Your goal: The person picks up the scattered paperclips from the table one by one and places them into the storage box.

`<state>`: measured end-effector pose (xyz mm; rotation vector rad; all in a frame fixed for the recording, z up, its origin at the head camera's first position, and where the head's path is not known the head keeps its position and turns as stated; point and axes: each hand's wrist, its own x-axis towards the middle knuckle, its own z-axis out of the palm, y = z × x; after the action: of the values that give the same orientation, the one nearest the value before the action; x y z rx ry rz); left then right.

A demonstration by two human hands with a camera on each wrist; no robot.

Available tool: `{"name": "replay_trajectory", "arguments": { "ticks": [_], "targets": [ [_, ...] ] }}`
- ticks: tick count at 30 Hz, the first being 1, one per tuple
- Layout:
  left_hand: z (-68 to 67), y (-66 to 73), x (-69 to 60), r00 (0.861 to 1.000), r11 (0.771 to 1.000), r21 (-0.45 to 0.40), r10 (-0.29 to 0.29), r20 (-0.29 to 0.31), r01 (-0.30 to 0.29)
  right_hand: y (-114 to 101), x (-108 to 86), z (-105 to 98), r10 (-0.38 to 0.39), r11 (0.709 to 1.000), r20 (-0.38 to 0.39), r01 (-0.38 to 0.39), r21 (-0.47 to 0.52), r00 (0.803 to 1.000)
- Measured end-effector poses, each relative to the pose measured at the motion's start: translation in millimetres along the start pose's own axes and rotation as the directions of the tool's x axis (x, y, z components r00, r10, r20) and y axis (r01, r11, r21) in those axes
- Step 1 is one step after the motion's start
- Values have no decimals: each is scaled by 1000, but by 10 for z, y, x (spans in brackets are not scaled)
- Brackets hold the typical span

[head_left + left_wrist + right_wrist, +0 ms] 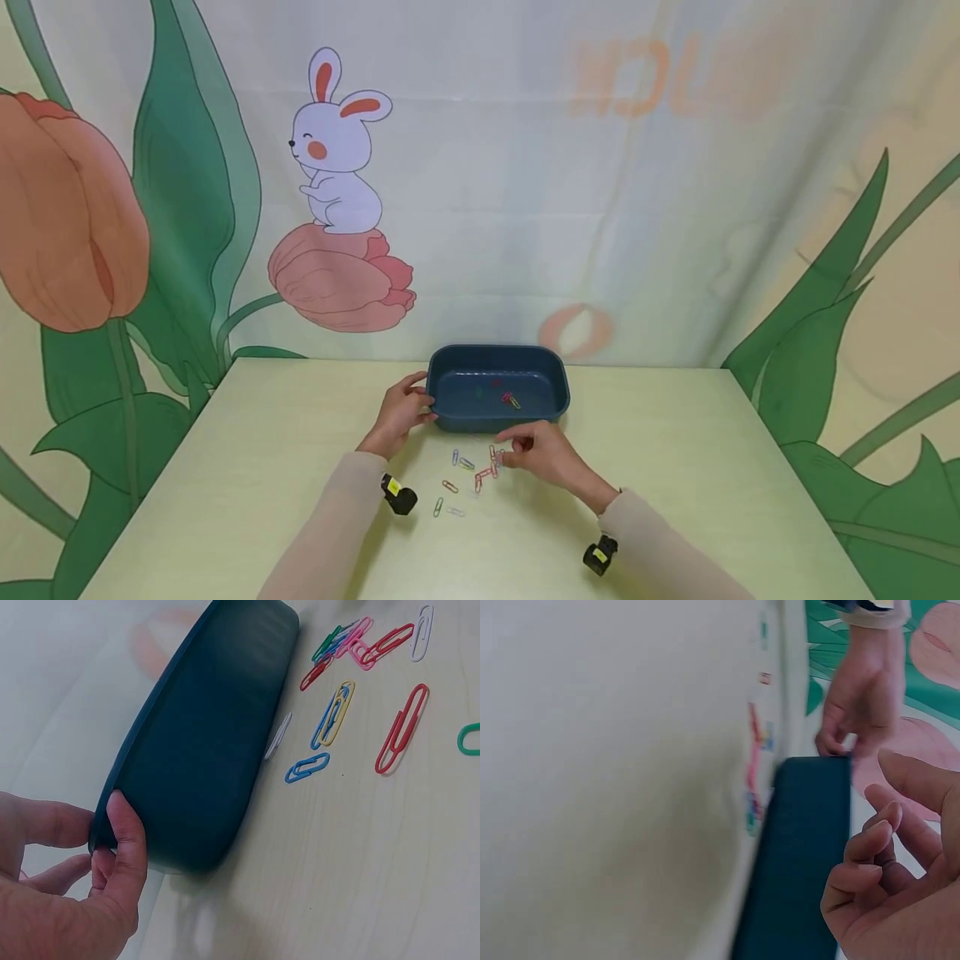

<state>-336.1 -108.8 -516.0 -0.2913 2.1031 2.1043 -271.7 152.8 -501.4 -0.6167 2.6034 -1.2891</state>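
Observation:
A dark blue plastic bin (480,423) stands at the back of the table with a few paper clips (512,401) inside. My left hand (401,414) grips its left end; in the left wrist view, the thumb and fingers (129,844) pinch the rim. Before the bin lie several coloured paper clips, among them a red clip (403,729), a blue clip (307,768) and a tangled pink clip (358,637). My right hand (547,454) hovers over the right side of these clips. Its thumb and index finger stand apart in the right wrist view, and no clip shows between them.
The pale table (247,467) ends at a printed curtain (480,208) just behind the bin. A green clip (438,507) and a white clip (456,512) lie nearest the table's front. Each wrist carries a small black camera (600,555).

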Motion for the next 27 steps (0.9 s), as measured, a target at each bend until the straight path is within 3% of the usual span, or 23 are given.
{"name": "replay_trajectory", "arguments": {
  "ticks": [9,27],
  "targets": [
    [-11,15,-7,1000,1000,-5,1,-4,-1,104,46,146,-7,1000,74,9,-29,997],
    [-8,-9,-23,1000,1000,-18,-1,-10,1,326,151,285,32,997,39,-30,-67,999]
  ]
}}
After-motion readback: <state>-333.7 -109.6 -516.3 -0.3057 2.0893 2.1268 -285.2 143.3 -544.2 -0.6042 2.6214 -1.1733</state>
